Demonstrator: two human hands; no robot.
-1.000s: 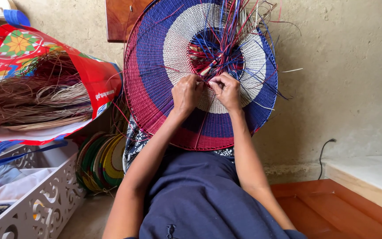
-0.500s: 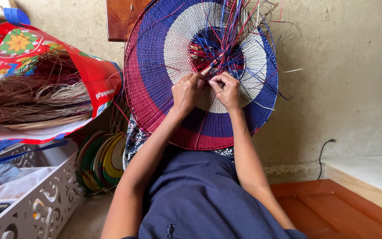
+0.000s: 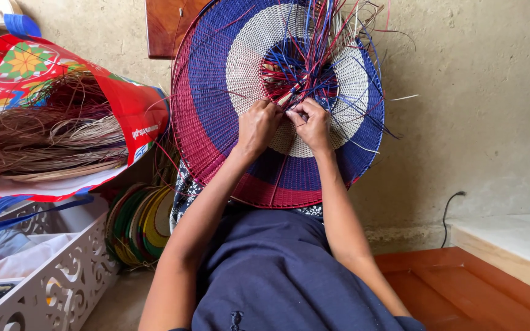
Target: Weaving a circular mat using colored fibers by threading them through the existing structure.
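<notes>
Left hand (image 3: 257, 125) and right hand (image 3: 311, 125), fingertips pressed together, pinch loose strands (image 3: 305, 55) at the hub of the round woven disc (image 3: 216, 92) — propped upright on the lap, mid-scene. Compared with a second ago, both hands sit at the same spot; weaving proceeds in place. Left: red bag of fibre (image 3: 50, 132), white basket (image 3: 56, 282). Right of the disc's edge — bare wall (image 3: 480, 92).

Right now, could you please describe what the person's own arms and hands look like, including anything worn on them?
Both forearms are bare, with no sleeves in view. The left hand and right hand wear no gloves, and no rings, watch or bracelets can be made out. The dark navy garment covers the body and lap below, with no cuff reaching the arms.
</notes>
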